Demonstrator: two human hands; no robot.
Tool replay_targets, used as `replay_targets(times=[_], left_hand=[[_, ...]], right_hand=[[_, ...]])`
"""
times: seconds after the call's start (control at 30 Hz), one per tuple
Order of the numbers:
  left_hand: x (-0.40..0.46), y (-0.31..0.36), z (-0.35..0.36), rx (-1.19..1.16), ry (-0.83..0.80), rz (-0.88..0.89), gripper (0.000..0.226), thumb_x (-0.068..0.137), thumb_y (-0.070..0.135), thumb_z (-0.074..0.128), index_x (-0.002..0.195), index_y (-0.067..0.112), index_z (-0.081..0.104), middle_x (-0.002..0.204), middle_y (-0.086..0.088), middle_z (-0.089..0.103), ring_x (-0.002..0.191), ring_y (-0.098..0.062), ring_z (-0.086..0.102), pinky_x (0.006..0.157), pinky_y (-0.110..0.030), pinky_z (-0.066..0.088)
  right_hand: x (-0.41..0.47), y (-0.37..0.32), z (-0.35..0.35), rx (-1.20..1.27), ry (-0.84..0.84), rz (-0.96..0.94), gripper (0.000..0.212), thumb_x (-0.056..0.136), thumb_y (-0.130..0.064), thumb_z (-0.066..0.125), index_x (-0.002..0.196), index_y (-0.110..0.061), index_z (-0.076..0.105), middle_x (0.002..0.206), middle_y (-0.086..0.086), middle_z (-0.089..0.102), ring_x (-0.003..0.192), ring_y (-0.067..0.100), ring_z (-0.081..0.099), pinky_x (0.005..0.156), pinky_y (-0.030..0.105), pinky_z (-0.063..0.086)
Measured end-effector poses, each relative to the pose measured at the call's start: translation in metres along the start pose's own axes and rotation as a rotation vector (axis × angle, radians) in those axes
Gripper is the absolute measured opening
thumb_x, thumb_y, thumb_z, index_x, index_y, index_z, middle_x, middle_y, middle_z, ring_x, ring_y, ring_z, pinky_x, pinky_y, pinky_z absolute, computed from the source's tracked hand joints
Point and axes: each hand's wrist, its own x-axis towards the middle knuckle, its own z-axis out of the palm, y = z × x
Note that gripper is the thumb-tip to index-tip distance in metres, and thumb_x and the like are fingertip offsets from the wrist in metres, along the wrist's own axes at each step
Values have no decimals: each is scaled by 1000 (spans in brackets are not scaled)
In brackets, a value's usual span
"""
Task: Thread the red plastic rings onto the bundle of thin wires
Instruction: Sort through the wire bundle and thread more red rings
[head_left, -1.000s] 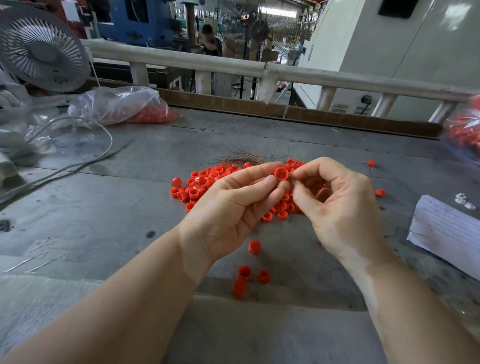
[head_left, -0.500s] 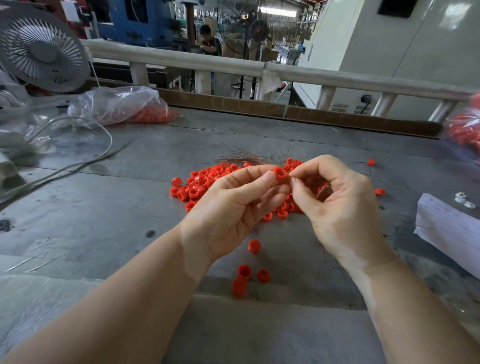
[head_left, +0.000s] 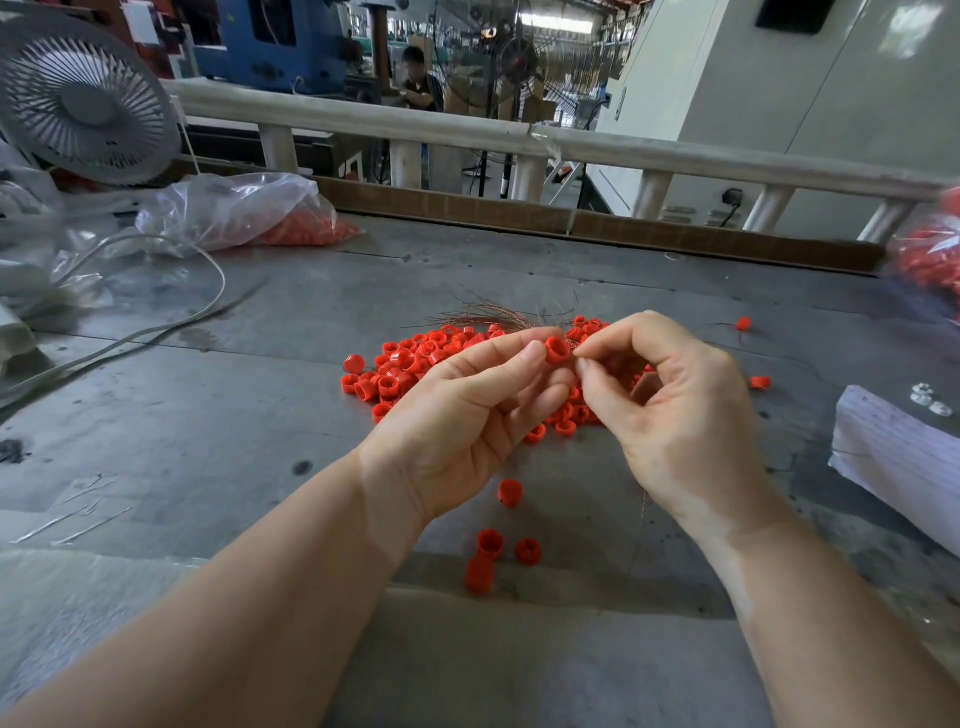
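My left hand (head_left: 467, 415) pinches one red plastic ring (head_left: 557, 349) between thumb and forefinger, above the pile. My right hand (head_left: 670, 410) meets it from the right, thumb and forefinger pinched together on a thin wire at the ring's opening; the wire itself is barely visible. A bundle of thin coppery wires (head_left: 493, 314) fans out on the table just behind my fingers. A pile of red rings (head_left: 410, 364) lies on the grey table under and behind both hands. Several loose rings (head_left: 493, 545) lie near the front edge.
A clear bag with red rings (head_left: 244, 213) lies at the back left, beside a white fan (head_left: 85, 98) and a white cable (head_left: 156, 332). A white paper stack (head_left: 904, 447) sits at the right, another bag of rings (head_left: 930, 254) at the far right. A railing (head_left: 519, 140) borders the table's back.
The ring in my left fingers has turned from facing the camera to sideways toward my right hand. Both hands stay close together in nearly the same place.
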Motion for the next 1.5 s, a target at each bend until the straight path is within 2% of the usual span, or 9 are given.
replay_targets(times=[0.17,0.47,0.6,0.8,1.2,1.4,1.5], left_hand=[[1,0,0,-26,26,3,18,67,5,59,73,6,76,73,-8,71,65,-10,69,58,-16,55],[0,2,0,-79,10,-55,22,66,0,58,79,1,75,80,-12,72,69,-13,71,58,-16,55],[0,1,0,-47,10,-38,20,65,1,59,75,4,76,78,-9,72,68,-11,70,58,-15,55],[0,-1,-1,22,17,-14,19,67,4,59,73,7,76,73,-8,71,62,-10,69,60,-17,56],[-2,1,0,53,24,2,20,66,1,59,77,3,76,75,-11,71,66,-12,70,59,-15,55],[-1,-1,-1,91,13,35,17,67,5,60,78,5,73,75,-10,71,65,-11,69,60,-15,55],[-1,-1,0,86,-10,39,17,67,5,60,73,7,75,75,-9,71,66,-10,69,61,-15,55]], right_hand=[[0,1,0,-31,-10,-22,10,80,2,66,77,-7,66,69,2,62,57,0,50,57,5,34],[-1,0,0,-26,-6,-14,11,80,1,66,77,-9,66,68,1,61,56,-4,49,54,3,33],[-1,-2,0,-31,-15,-23,8,80,-2,65,76,-9,66,69,1,61,56,-5,49,55,3,33],[-1,0,0,-87,-24,-12,5,79,-6,64,75,-9,66,69,1,61,61,4,50,56,6,35],[0,0,1,-97,-14,11,4,77,-8,63,75,-10,66,69,-1,60,62,4,50,56,7,35],[1,-1,1,-46,-2,41,14,82,-2,67,77,-16,67,72,-3,65,69,8,58,61,9,42],[3,-2,-1,71,-3,106,21,81,-2,69,75,-23,66,69,-10,66,69,1,61,64,8,44]])
